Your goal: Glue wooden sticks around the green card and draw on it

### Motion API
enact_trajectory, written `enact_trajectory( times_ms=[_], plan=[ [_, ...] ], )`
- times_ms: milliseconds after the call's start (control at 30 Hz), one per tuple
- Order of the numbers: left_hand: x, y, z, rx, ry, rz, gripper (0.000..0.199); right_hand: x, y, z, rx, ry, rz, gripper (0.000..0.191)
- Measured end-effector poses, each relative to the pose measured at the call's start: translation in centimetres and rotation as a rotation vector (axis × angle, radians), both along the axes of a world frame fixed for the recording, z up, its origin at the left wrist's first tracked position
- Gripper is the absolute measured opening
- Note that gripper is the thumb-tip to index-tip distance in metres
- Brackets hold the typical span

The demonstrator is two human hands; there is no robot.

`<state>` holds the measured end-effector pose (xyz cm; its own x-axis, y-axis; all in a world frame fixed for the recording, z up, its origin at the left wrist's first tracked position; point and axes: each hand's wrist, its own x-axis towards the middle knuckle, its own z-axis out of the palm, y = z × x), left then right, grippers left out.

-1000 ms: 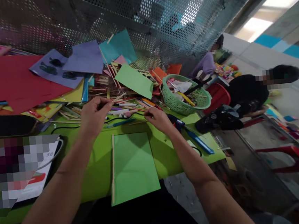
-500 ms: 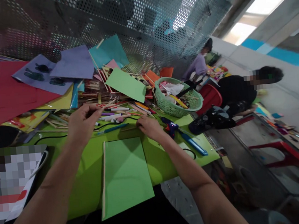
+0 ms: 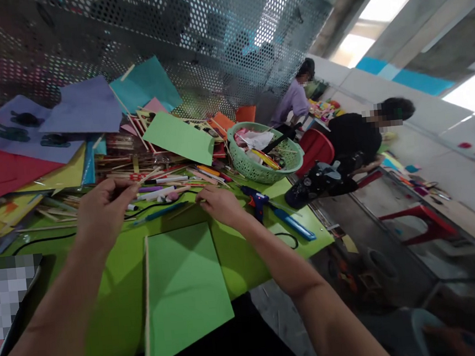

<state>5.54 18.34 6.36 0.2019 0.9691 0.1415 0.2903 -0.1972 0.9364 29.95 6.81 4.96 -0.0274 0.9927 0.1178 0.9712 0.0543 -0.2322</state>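
Note:
My left hand [image 3: 103,209] is closed in a pinch on a thin wooden stick [image 3: 149,176], whose end points up and right over the pile of craft supplies. My right hand [image 3: 220,203] rests low over the table with its fingers curled together; what they hold, if anything, is hidden. Just left of its fingertips lies a thin brownish strip [image 3: 181,211]. In front of me a sheet of green paper [image 3: 187,293] lies flat, with a wooden stick [image 3: 146,308] along its left edge. Beyond my hands are several markers [image 3: 166,180] and a blue pen [image 3: 161,213].
A green basket [image 3: 257,170] of odds and ends stands at the back right. Nearby are a glue gun [image 3: 259,199], a blue cutter knife [image 3: 293,223] and a dark tumbler [image 3: 309,188]. Coloured paper [image 3: 84,111] is heaped at the left. Two people sit farther right.
The whole scene has shifted left as the camera turned right. My left hand still pinches the stick, and my right hand stays curled near the same spot.

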Motion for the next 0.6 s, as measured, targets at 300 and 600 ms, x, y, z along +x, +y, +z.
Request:
enact_trajectory(
  times_ms=[300, 600],
  plan=[
    [0.0, 0.7, -0.6, 0.04, 0.022, 0.04, 0.033, 0.6, -0.1, 0.8, 0.165, 0.102, -0.04, 0.017],
    [0.5, 0.0, -0.1, 0.051, -0.024, -0.01, 0.036, 15.7, -0.1, 9.7, 0.265, -0.005, -0.602, 0.033]
  ],
)
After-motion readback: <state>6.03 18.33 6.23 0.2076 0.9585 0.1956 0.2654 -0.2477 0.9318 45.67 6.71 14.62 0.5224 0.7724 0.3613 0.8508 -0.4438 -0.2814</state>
